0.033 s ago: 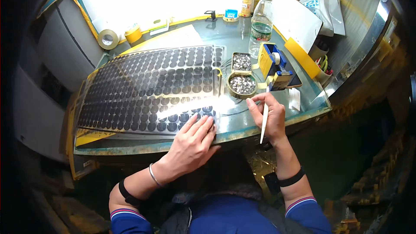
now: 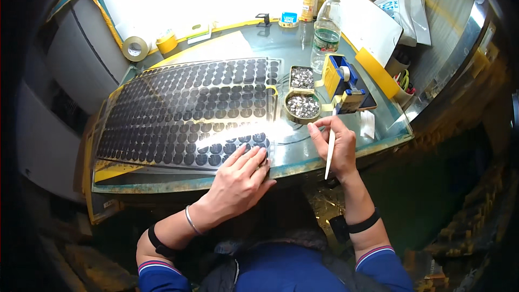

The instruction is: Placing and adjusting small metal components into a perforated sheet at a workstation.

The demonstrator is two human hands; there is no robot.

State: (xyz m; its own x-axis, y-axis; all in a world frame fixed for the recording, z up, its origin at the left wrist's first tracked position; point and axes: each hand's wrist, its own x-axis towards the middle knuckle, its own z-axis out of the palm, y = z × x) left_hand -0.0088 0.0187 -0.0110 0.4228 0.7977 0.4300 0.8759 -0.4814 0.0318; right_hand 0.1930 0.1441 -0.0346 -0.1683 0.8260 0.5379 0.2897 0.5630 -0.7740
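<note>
My left hand (image 2: 238,178) lies with its fingers outstretched on the near right corner of a clear sheet (image 2: 186,111), which shows rows of black discs. In a closed pinch, my right hand (image 2: 338,143) holds a slim white pen-like stick (image 2: 330,154), tilted with its upper end toward a blue-and-yellow holder (image 2: 346,84) that carries a white wheel. Just beyond this hand sits a round tin (image 2: 286,112) of small shiny bits. A squarish tin (image 2: 292,86) with similar bits stands right behind it. What exactly the bits are is too small to tell.
A clear plastic bottle (image 2: 326,30) stands behind the tins. Tape rolls (image 2: 135,48) and a yellow roll (image 2: 166,42) line the back left. A small white strip (image 2: 367,124) lies right of my right hand. The glass tabletop (image 2: 292,165) ends close to me.
</note>
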